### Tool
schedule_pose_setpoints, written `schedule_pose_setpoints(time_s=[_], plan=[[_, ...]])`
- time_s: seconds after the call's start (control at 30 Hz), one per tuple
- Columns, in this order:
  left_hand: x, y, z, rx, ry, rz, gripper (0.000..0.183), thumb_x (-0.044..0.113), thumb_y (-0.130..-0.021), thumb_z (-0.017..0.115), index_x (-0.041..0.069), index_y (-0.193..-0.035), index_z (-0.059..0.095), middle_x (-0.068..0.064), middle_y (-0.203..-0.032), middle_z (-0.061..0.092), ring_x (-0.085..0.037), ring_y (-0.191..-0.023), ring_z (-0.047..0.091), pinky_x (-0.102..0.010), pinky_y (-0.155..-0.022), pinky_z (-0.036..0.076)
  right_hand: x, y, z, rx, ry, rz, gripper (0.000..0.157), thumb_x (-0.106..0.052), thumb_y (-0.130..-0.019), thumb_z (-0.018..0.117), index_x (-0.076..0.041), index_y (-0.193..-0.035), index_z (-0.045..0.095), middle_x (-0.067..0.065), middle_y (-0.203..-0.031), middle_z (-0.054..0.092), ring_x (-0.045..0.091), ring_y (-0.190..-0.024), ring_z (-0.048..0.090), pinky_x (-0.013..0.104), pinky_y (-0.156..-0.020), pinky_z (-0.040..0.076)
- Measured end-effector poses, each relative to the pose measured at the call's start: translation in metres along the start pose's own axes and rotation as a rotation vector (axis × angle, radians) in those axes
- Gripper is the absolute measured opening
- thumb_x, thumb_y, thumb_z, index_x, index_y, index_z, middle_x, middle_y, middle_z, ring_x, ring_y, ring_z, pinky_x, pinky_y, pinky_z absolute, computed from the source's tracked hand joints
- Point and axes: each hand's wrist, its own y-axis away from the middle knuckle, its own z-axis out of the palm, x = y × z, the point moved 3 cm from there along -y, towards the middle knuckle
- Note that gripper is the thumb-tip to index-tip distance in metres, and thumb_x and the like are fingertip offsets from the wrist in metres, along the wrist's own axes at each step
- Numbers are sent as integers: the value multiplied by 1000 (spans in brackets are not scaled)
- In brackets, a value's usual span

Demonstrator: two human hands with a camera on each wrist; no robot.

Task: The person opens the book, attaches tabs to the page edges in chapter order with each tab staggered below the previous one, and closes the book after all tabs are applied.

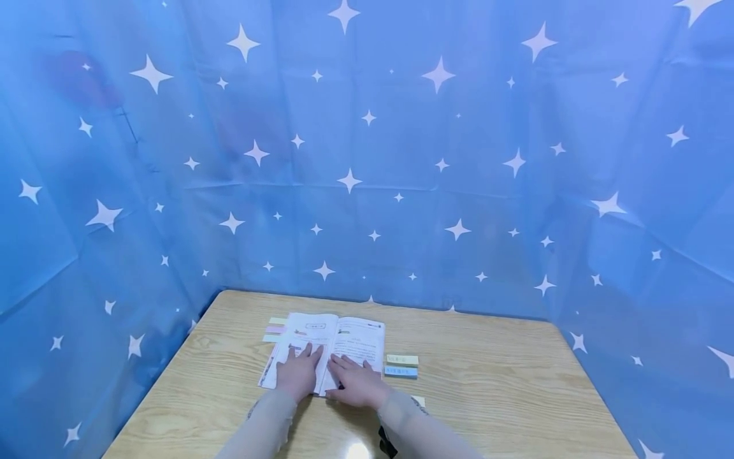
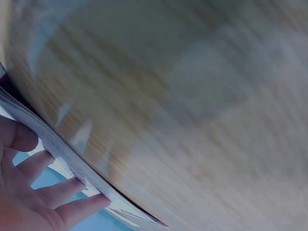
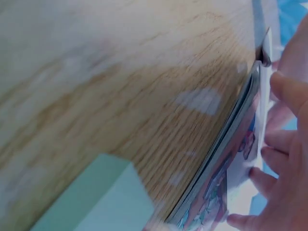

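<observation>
An open book (image 1: 358, 338) with printed white pages lies on the wooden table. My left hand (image 1: 298, 371) rests on the left page near the spine, fingers spread. On the lower part of the right page rests my right hand (image 1: 357, 382), its fingers also extended. The left wrist view shows the left hand (image 2: 36, 187) with straight fingertips touching the book (image 2: 72, 161). In the right wrist view, the right hand (image 3: 284, 154) has its fingertips on the page, and a coloured picture shows along the book's lower edge (image 3: 231, 168).
Sticky-note strips (image 1: 274, 329) lie left of the book. To its right are a yellow strip (image 1: 402, 360) and a blue strip (image 1: 401, 372) with handwriting. Another pale note (image 1: 420, 401) is partly behind the right forearm. A blue star-patterned curtain (image 1: 401, 159) surrounds the table (image 1: 504, 382).
</observation>
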Motion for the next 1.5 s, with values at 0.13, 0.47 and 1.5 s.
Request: schedule_pose_setpoints(time_s=[0.13, 0.47, 1.5], plan=[[-1, 0, -3, 16, -5, 6, 42, 21, -97, 49, 18, -138, 55, -9, -142, 51, -51, -129, 39, -72, -92, 38, 1, -4, 2, -7, 17, 5, 68, -53, -93, 55, -19, -149, 40, -6, -155, 33, 21, -140, 32, 65, -106, 29], [-4, 1, -10, -4, 98, -5, 41, 31, -99, 51, 18, -137, 57, -14, -145, 47, -51, -134, 31, -72, -101, 28, -1, -10, -1, -9, 78, 12, 67, -54, -91, 57, -21, -147, 43, -9, -152, 38, 23, -137, 38, 65, -104, 32], [-6, 1, -8, -12, 95, 1, 41, 32, -99, 51, 18, -138, 57, -15, -145, 46, -52, -134, 31, -76, -99, 26, -2, -33, -10, 4, 136, 115, 61, -55, -95, 51, -17, -142, 50, -3, -148, 44, 23, -139, 36, 63, -106, 30]])
